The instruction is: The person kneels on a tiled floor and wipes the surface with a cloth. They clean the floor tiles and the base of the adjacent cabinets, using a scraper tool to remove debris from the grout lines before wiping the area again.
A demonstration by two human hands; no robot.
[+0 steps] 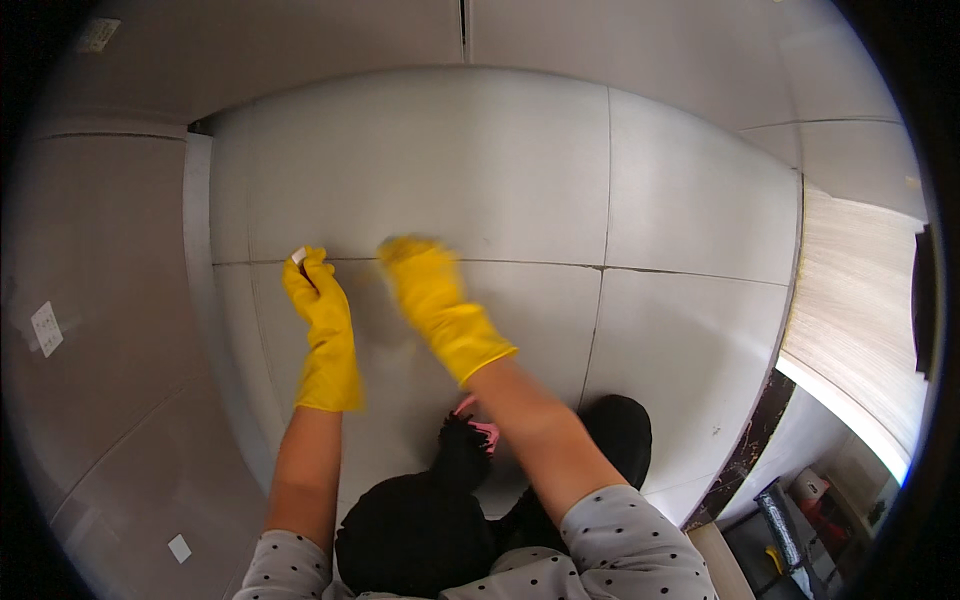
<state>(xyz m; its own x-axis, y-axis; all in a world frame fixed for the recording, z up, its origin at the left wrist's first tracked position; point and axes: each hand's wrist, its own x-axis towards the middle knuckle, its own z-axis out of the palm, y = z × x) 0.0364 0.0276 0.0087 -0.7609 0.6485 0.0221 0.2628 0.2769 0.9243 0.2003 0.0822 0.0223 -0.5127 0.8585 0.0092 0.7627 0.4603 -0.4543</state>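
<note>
Both my hands wear long yellow rubber gloves over a floor of large pale grey tiles (430, 150). My left hand (315, 290), at the left by a dark grout line, is closed with a small white block (299, 256) pinched at its fingertips. To the right of it, my right hand (425, 275) presses down at the same grout line and is smeared by motion. Its fingers look curled around a greyish patch (390, 244) at their tips, too blurred to name. A faint brownish smear (372, 290) shows on the tile between the hands.
Glossy grey-brown panels (110, 300) rise at the left and far sides. A pale wood-grain panel (850, 270) stands at the right, above a dark marbled strip (745, 450). Assorted items (790, 520) lie at the lower right. My dark-clothed knees (415, 535) and a pink shoe (484, 432) are near me.
</note>
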